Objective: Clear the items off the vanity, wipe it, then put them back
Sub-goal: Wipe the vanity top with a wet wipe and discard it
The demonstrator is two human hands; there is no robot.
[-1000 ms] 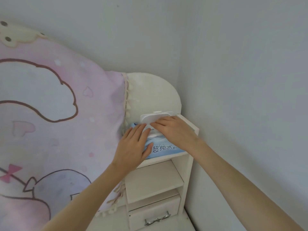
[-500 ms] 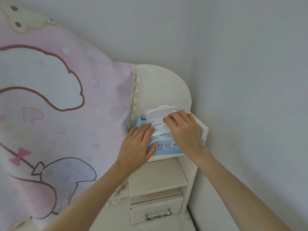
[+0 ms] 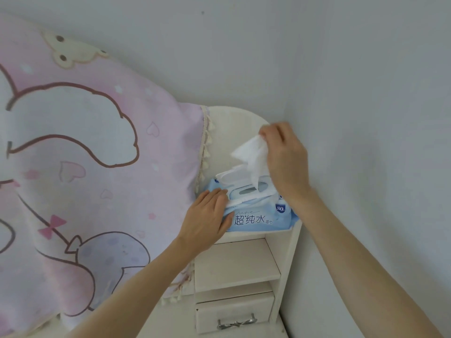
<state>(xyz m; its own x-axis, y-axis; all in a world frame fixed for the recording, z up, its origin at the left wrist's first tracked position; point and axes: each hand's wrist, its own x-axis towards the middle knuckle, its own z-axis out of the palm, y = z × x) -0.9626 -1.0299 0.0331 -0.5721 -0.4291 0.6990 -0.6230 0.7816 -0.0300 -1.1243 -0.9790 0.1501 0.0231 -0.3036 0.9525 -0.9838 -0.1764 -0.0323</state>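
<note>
We are drawing a wet wipe [image 3: 253, 154] out of the blue wipes pack [image 3: 258, 219], which lies on the top shelf of the small white shelf unit [image 3: 291, 252] at the centre right of the frame, tucked into the corner of the wall. We judge the wipe to be light, soft and limp, damp enough to cling to the sheet below it, so it is best taken by a corner or an edge and drawn straight up; its lower end is not yet free of the slot under the open flip lid [image 3: 230, 175]. The pack itself looks soft-sided and yielding, light enough to lift along with the wipe if nothing holds it down, and its film probably slippery, so the sensible place to steady it is flat on its top beside the stiff plastic lid frame. Our left hand [image 3: 207, 222] does just that, fingers straight and lying on the left end of the pack, thumb against its front face. Our right hand [image 3: 285, 157], in the upper middle right of the frame, pinches the upper end of the wipe between thumb and fingers, raised above the pack. A pink cartoon-printed cloth [image 3: 85, 167] hangs across the left of the frame, just beside the shelf unit.
</note>
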